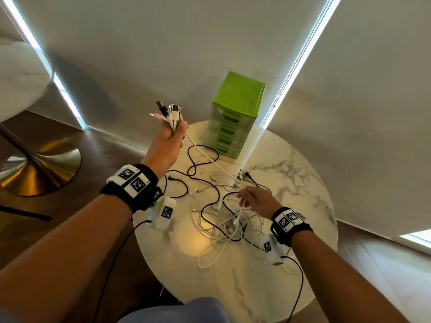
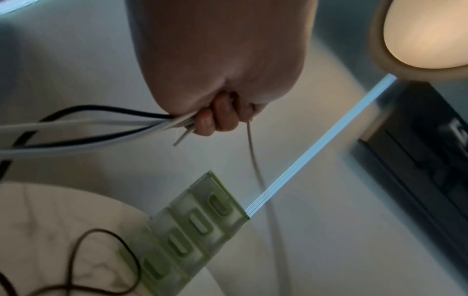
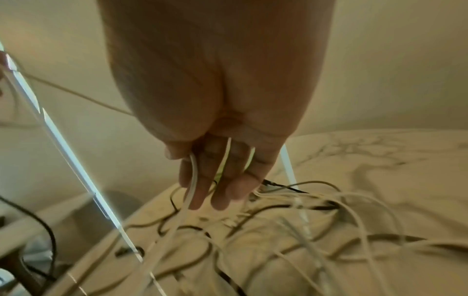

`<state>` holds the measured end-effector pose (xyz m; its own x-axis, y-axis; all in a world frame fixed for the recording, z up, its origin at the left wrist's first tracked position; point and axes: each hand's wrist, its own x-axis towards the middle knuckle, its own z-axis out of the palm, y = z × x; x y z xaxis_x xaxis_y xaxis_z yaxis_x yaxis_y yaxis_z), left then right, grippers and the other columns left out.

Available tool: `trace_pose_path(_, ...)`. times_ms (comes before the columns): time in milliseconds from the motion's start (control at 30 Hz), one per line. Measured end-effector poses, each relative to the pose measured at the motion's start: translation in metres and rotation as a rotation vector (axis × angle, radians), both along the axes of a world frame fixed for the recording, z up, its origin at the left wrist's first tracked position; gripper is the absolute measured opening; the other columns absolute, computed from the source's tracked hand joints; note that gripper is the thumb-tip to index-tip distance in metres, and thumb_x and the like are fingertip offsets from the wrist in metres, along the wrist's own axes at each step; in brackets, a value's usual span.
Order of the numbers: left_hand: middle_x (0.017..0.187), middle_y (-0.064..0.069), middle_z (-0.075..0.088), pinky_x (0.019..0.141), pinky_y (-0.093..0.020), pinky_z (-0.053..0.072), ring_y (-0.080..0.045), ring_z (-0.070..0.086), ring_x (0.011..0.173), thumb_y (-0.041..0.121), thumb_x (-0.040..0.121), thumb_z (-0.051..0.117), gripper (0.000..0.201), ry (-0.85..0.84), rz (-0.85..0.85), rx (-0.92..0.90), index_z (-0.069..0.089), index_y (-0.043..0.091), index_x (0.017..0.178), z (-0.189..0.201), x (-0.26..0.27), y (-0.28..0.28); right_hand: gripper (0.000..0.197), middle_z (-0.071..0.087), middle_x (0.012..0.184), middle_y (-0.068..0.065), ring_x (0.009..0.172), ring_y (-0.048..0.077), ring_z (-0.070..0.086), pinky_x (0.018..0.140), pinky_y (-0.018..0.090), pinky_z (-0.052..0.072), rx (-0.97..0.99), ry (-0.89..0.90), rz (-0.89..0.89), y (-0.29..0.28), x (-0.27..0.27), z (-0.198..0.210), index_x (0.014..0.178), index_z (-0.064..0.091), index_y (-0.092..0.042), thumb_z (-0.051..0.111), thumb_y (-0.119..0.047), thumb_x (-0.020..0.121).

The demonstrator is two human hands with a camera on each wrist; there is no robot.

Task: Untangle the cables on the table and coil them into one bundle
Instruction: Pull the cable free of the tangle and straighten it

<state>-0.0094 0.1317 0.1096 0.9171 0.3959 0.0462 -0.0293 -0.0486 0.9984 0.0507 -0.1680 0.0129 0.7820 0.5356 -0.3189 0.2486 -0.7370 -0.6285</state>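
My left hand (image 1: 171,136) is raised above the table's far left and grips a bunch of cable ends (image 1: 169,113), white, black and pink plugs sticking up out of the fist. In the left wrist view the curled fingers (image 2: 217,118) clamp white and black cables (image 2: 101,124). One white cable (image 1: 205,155) runs taut from that fist down to my right hand (image 1: 251,198). The right hand sits low over the tangle of white and black cables (image 1: 231,224) and pinches white cables (image 3: 193,174) that run between its fingers (image 3: 235,184).
A green drawer unit (image 1: 233,115) stands at the far edge of the round marble table (image 1: 298,183), close to the window blinds. A loose black cable (image 1: 193,164) loops near the drawers. Another table with a brass base (image 1: 35,164) stands on the floor to the left.
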Motion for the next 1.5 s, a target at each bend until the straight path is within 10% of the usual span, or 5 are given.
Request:
trace_pose_path(400,0.077,-0.004,0.056,0.081,-0.043,0.049,-0.026,0.061,0.080,0.044,0.105,0.050,0.027,0.071,0.160,0.276,0.058,0.019,0.114,-0.008,-0.044,0.034,0.020,0.073,0.109,0.005,0.099,0.016,0.066,0.092,0.030,0.052,-0.024,-0.140,0.443,0.118,-0.016,0.044,0.111,0.078,-0.020,0.072,-0.019,0.092)
trace_pose_path(933,0.086,0.011,0.060,0.068,-0.006,0.038,0.008,0.056,0.075,0.043,0.105,0.050,0.029,0.246,0.436,0.471,0.061,0.021,0.121,-0.021,-0.163,0.140,0.058,0.033,0.160,0.009,0.148,0.029,0.027,0.120,0.047,0.025,-0.210,-0.021,0.899,0.268,-0.103,-0.013,0.141,0.054,-0.032,0.067,-0.055,0.089)
trace_pose_path(1033,0.079,0.013,0.057,0.064,-0.006,0.038,0.008,0.055,0.069,0.043,0.104,0.053,0.030,0.317,0.425,0.471,0.061,0.018,0.120,-0.036,-0.176,0.145,0.062,0.053,0.143,0.004,0.134,0.029,0.046,0.109,0.055,0.038,-0.063,-0.020,0.883,0.294,-0.124,-0.022,0.125,0.062,-0.034,0.041,-0.079,0.087)
trace_pose_path(1233,0.076,0.007,0.060,0.063,-0.018,0.045,0.001,0.054,0.063,0.040,0.105,0.052,0.030,0.366,0.420,0.422,0.068,0.017,0.115,-0.044,-0.191,0.155,0.037,0.052,0.092,0.004,0.085,0.022,0.053,0.080,0.031,0.041,0.163,0.020,0.812,0.325,-0.139,-0.022,0.075,0.061,-0.022,0.047,-0.033,0.107)
trace_pose_path(1500,0.060,0.009,0.036,0.054,-0.023,0.034,-0.006,0.034,0.053,0.044,0.107,0.041,0.040,0.198,0.322,-0.055,0.065,0.012,0.102,-0.045,-0.219,0.189,0.059,0.057,0.137,0.017,0.130,0.032,0.054,0.103,0.036,0.045,-0.511,0.114,0.686,0.311,-0.124,-0.048,0.136,0.053,-0.004,0.069,-0.040,0.093)
